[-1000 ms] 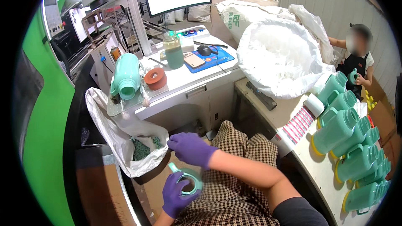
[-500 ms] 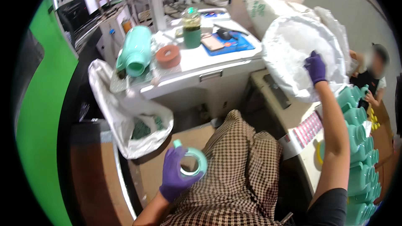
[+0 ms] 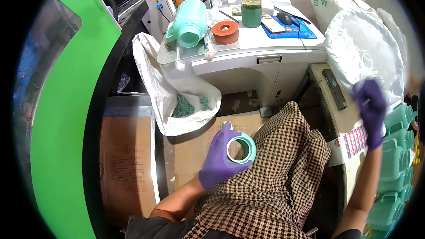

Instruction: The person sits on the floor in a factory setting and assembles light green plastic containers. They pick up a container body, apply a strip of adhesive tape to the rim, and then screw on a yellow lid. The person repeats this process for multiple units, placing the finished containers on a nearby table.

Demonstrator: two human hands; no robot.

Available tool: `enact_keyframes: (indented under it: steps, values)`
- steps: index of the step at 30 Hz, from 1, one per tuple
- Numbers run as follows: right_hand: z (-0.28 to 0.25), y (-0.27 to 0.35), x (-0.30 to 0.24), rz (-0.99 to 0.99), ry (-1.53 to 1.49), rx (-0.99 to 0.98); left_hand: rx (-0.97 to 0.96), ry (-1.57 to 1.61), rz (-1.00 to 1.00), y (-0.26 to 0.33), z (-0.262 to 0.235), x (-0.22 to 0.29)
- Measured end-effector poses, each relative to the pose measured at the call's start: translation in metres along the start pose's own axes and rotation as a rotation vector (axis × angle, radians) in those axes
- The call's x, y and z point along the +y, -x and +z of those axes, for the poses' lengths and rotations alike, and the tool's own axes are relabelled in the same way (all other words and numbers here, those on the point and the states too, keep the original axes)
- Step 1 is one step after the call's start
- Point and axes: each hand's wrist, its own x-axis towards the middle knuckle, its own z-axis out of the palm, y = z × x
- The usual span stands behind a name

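My left hand, in a purple glove, is closed around a mint-green hollow plastic piece with a round, white-lined opening. It is held over my lap, and its far end is hidden. My right hand, also gloved in purple and blurred by motion, is beside the near rim of a large white bag. Its fingers look curled, with a small white bit showing at them; what it is, I cannot make out. Thin white rings lie in that bag.
A white sack holding green scraps hangs at the left. On the desk are a mint-green jug lying on its side, a red-brown tape roll, a bottle and a phone. Several mint-green jugs stand at the right.
My right hand has come out of the white bag toward me. My left hand still grips the green piece. The whole view has shifted, so the desk and bags appear farther right.
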Motion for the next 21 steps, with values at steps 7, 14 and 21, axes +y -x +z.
enact_keyframes:
  steps: [7, 14, 21]
  values:
    - [0.166, 0.093, -0.154, 0.012, -0.444, -0.346, 0.000, -0.019, 0.254, -0.012, 0.012, 0.025]
    - [0.180, 0.103, -0.166, 0.179, -0.162, -0.442, 0.030, -0.165, 0.472, -0.010, 0.026, 0.029]
    - [0.187, 0.120, -0.157, 0.158, -0.131, -0.495, -0.059, -0.168, 0.446, -0.013, 0.028, 0.024]
